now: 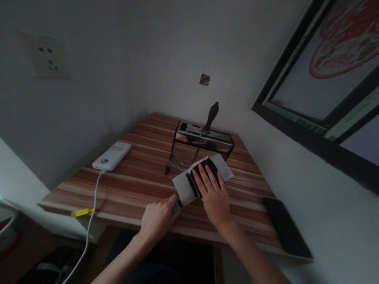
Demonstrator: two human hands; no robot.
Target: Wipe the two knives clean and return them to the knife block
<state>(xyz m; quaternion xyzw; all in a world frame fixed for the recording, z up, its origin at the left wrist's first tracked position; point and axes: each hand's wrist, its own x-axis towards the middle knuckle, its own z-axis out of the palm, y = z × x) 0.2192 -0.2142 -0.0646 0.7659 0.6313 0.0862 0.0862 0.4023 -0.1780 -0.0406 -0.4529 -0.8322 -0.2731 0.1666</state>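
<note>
My left hand [157,217] is closed around the dark handle end of a broad, pale, flat blade that looks like a cleaver [181,187]. The blade slants up and away to the right, above the wooden table [131,194]. Across its middle lies a folded black cloth [212,165]. My right hand [215,200], a ring on one finger, presses the cloth against the blade with its fingers nearly straight; the thumb is hidden. Just behind the blade stands a knife rack [206,134] with a metal top, black frame and clear front. One black knife handle [212,116] rises from it.
A white power bank [111,156] lies on the left, its white cable [95,195] hanging over the front edge with a yellow tag [82,212]. A black phone-like slab [287,226] rests at the right edge. Walls enclose the table's back and right; a framed picture [351,64] hangs right.
</note>
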